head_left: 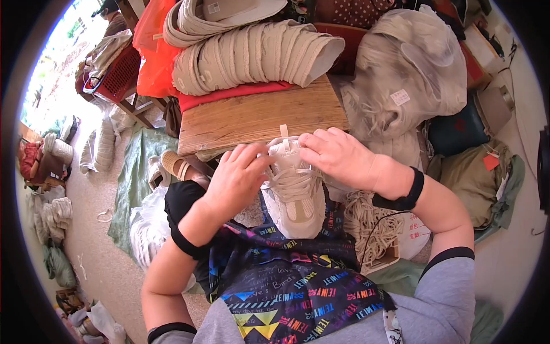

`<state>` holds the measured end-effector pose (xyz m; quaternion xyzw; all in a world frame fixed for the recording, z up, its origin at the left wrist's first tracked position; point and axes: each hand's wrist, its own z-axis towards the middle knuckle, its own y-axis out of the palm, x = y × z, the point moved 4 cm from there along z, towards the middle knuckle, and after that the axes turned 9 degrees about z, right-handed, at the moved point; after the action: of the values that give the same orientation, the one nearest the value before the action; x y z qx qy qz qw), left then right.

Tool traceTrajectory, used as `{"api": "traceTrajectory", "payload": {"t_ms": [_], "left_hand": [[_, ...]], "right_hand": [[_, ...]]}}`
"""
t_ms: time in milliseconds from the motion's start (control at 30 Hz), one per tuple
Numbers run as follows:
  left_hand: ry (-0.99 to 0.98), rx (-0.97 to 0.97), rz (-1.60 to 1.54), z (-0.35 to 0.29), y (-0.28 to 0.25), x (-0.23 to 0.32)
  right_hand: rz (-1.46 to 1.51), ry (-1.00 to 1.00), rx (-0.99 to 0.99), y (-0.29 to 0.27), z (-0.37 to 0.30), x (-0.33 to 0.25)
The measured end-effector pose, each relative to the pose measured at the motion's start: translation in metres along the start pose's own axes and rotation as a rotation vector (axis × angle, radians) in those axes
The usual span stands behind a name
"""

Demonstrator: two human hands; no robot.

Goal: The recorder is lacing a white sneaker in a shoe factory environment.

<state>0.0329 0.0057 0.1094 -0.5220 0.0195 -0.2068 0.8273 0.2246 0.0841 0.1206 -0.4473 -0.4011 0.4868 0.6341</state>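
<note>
Lying underfoot, a beige floor strewn with bundles; standing ahead, a wooden counter; glaring in from upper left, daylight; sitting beside it, a red basket.

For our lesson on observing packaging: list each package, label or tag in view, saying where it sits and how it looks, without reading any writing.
Clear plastic bag: upper right, bulging, greyish, holding pale pieces.
White label: small rectangle stuck on that bag.
Red tag: small square on the olive bag, right.
Orange plastic bag: upper left.
</note>
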Motion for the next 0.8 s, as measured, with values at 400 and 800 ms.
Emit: {"api": "traceTrajectory", "payload": {"t_ms": [400,800], "left_hand": [[-0.026,-0.466,-0.316,0.013,0.020,-0.011],[-0.268,0.102,-0.404,0.004,0.026,0.023]], "right_hand": [[0.743,0.204,-0.228,0.016,-0.014,0.026],[1.248,0.833,0.285,0.031,-0.002,0.008]]}}
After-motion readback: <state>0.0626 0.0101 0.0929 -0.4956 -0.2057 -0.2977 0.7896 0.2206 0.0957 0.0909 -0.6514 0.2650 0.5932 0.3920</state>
